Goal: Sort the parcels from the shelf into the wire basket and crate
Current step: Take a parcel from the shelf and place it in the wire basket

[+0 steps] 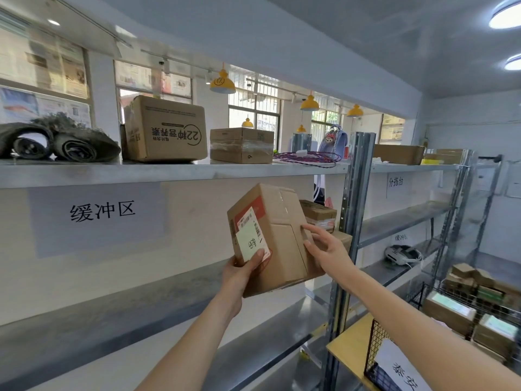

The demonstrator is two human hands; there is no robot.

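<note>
A brown cardboard parcel (277,238) with a white shipping label is held up in front of the grey metal shelf (118,294), tilted. My left hand (242,273) grips its lower left corner, thumb on the label. My right hand (324,246) rests on its right face with fingers spread. More taped parcels (320,214) sit behind it on the shelf. At the lower right a black wire basket (376,342) carries a paper sign, and a second wire basket (428,294) behind it holds several parcels.
The top shelf carries a large printed carton (165,129), a taped box (242,145), rolled dark mats (56,142) and a coiled cable (307,158). A steel upright (352,210) stands just right of my hands. A yellow tabletop (349,351) supports the basket.
</note>
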